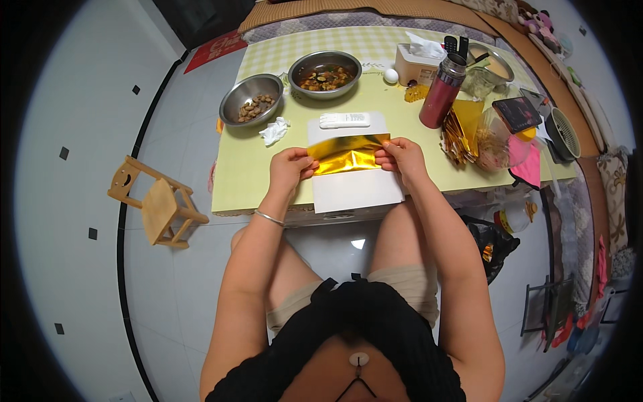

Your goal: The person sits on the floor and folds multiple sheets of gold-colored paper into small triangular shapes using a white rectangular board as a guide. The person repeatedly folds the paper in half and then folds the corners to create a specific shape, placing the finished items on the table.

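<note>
A sheet of shiny gold foil paper (347,155) is stretched between my two hands over a white sheet (358,192) at the table's near edge. My left hand (292,165) pinches its left end, and a bangle sits on that wrist. At the other end, my right hand (402,159) grips the upper right corner and side. The foil has a crease across it and a wrinkled lower half. Just beyond it lies a flat white plastic piece (345,120). To the right of my right hand, folded gold paper pieces (458,137) are heaped together.
Two metal bowls stand far left, one with nuts (254,108), one with food in liquid (326,79). Crumpled tissue (274,131) lies near them. A red thermos (443,90), tissue box (416,65), phone (516,114) and clear bowl (495,151) crowd the right. A small wooden chair (161,204) stands left.
</note>
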The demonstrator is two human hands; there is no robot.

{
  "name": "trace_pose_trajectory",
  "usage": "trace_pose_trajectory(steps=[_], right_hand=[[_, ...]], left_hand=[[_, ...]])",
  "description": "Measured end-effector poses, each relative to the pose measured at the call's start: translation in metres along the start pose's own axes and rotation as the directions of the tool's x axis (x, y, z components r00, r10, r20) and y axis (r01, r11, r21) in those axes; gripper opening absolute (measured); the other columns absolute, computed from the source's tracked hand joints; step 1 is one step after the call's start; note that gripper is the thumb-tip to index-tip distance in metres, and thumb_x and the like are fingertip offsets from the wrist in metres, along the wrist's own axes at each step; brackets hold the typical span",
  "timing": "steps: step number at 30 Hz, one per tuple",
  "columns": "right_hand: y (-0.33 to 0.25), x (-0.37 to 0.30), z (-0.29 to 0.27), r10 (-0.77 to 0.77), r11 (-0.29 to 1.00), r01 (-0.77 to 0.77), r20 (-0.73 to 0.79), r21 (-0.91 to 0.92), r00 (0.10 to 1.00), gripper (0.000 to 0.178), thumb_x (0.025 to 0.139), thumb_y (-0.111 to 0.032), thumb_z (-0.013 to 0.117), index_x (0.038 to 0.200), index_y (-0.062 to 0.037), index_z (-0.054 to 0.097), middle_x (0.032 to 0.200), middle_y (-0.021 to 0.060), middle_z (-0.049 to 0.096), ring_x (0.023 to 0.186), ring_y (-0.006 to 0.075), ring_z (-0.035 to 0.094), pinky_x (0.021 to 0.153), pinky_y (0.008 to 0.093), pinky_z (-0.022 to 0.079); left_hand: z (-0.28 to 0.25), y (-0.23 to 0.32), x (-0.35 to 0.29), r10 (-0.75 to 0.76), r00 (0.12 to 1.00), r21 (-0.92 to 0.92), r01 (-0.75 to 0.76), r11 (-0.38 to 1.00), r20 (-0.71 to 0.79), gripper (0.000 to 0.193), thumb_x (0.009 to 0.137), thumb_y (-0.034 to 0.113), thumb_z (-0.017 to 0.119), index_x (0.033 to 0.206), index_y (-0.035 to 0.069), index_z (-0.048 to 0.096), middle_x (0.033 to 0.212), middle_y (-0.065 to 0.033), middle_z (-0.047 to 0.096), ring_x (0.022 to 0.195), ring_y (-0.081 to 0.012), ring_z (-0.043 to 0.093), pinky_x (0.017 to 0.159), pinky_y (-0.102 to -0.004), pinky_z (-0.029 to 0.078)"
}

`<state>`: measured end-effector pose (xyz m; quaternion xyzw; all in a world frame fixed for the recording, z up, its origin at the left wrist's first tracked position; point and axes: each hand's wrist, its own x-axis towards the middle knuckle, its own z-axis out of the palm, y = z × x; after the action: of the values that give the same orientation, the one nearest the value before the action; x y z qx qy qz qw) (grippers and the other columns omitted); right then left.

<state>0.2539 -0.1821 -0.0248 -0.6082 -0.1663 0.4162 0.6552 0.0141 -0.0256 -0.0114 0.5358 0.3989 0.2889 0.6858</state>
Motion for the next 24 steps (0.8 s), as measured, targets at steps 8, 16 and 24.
trace_pose_trajectory(steps=[8,16,24], right_hand=[[0.001,0.004,-0.002,0.024,1.000,-0.023,-0.034,0.013,0.999,0.012,0.099,-0.012,0.064,0.093,-0.0014,0.061,0.085,0.0136,0.072,0.067,0.0189,0.072,0.054,0.0256,0.059],[-0.007,-0.007,-0.011,0.048,0.977,-0.044,0.014,-0.208,0.999,0.013,0.096,-0.013,0.066,0.087,-0.0053,0.060,0.074,0.0081,0.068,0.056,0.0151,0.068,0.045,0.0246,0.052],[0.001,-0.017,-0.019,-0.043,0.878,0.035,-0.006,-0.478,0.999,0.018,0.093,-0.013,0.069,0.079,-0.0035,0.062,0.066,0.0034,0.064,0.051,0.0124,0.064,0.046,0.0265,0.049]], left_hand=[[-0.001,-0.005,0.008,-0.025,1.000,-0.004,0.025,1.000,0.001,0.006,0.094,0.001,0.067,0.090,-0.003,0.067,0.082,-0.0085,0.070,0.073,-0.0148,0.071,0.060,-0.0213,0.058],[-0.007,-0.018,0.011,0.083,0.996,0.255,-0.085,0.963,0.016,0.016,0.088,0.006,0.075,0.076,-0.002,0.070,0.072,-0.0058,0.069,0.063,-0.0134,0.064,0.058,-0.0256,0.051],[-0.007,-0.020,0.007,0.303,0.949,0.664,-0.282,0.692,0.087,0.020,0.075,0.016,0.082,0.070,-0.001,0.071,0.070,-0.0130,0.067,0.064,-0.0241,0.062,0.063,-0.0370,0.051]])
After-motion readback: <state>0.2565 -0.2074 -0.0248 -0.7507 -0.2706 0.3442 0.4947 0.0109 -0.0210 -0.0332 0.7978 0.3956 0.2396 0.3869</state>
